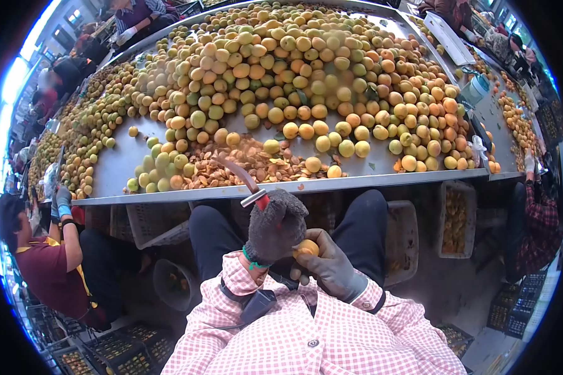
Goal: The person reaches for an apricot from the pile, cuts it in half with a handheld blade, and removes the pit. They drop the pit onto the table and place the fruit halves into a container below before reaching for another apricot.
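Observation:
My left hand [275,230], in a dark grey knitted glove, is closed round the red handle of a curved knife [239,173]. Its blade points up and to the left, toward the metal table's near edge. My right hand [334,267], in a smooth grey glove, pinches a yellow-orange apricot [306,248] between thumb and fingers. The two hands are close together above my lap, the fruit right beside the left glove. Just beyond the table edge lies a pile of brown apricot stones [241,164], with whole apricots [263,62] heaped behind it.
The metal table [381,178] has a raised rim in front of me. Below it stand a white crate [159,234], a bucket [174,284] and a bin of fruit pieces [455,220]. A person in a maroon shirt [50,269] sits at left, another in plaid [540,225] at right.

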`<state>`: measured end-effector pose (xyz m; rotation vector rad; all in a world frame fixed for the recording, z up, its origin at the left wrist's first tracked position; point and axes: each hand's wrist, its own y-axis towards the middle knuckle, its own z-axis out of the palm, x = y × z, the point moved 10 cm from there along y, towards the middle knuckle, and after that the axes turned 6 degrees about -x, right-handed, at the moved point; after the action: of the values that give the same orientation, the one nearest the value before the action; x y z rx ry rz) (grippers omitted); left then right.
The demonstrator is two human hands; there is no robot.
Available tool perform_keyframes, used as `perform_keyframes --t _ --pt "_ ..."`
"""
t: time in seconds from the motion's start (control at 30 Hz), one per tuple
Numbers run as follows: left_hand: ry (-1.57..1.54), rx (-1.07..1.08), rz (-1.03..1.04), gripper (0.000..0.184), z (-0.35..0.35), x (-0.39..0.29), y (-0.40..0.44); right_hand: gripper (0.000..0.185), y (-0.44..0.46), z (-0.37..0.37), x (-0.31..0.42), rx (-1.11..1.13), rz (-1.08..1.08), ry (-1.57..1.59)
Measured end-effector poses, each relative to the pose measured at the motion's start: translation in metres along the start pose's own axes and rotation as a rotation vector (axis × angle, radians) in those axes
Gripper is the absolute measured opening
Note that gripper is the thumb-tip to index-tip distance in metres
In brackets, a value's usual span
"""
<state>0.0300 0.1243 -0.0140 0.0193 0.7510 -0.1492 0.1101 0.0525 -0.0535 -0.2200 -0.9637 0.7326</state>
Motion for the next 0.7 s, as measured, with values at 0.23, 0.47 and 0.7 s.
perform_keyframes --t 0.23,0.47,0.7 --pt "0.174 0.069 -0.025 0.03 0.001 0.008 -0.002 0.033 0.002 -0.013 -0.005 -0.113 0.056 -0.11" --pt "0.141 -0.029 0.167 0.028 0.013 -0.025 0.003 0.036 0.005 -0.01 -0.002 -0.077 0.018 -0.156" --pt "-0.106 -0.012 0.064 0.037 0.007 -0.021 0.001 0.039 -0.002 0.002 0.008 -0.025 -0.063 -0.054"
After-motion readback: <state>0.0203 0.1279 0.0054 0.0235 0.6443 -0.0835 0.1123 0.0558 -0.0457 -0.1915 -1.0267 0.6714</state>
